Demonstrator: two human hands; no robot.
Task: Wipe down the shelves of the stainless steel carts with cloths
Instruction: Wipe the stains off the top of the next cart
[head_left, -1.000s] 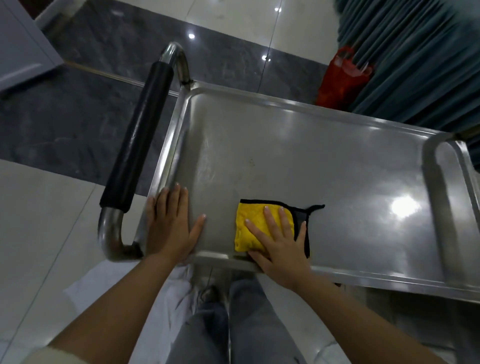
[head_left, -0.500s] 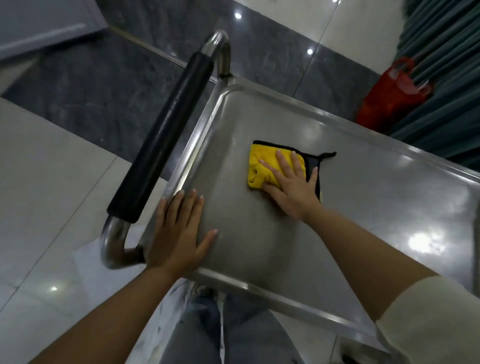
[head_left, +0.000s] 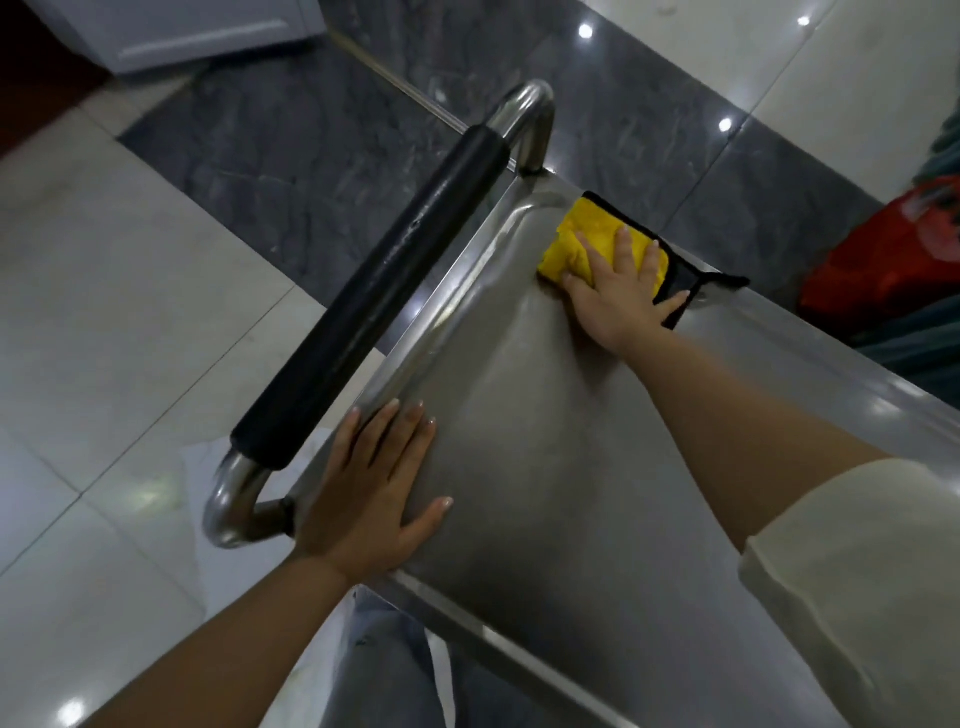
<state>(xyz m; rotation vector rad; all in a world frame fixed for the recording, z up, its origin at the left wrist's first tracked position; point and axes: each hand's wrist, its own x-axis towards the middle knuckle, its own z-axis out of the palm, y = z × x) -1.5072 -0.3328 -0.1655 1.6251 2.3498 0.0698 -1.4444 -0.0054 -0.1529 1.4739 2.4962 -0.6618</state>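
The stainless steel cart's top shelf (head_left: 545, 415) fills the middle of the head view. A folded yellow cloth with a black edge (head_left: 582, 234) lies in the shelf's far left corner. My right hand (head_left: 618, 291) presses flat on the cloth with fingers spread. My left hand (head_left: 369, 488) rests flat on the shelf's near left corner, fingers straight, close to the rim.
The cart's handle with a black grip (head_left: 374, 301) runs along the shelf's left side. A red bag (head_left: 883, 260) and dark green curtain folds stand beyond the far rim at right. Grey and white floor tiles surround the cart; a white cabinet (head_left: 182, 31) is at the upper left.
My right hand has slid the cloth from the near rim across the shelf to the far left corner. My left hand has stayed on the near left corner.
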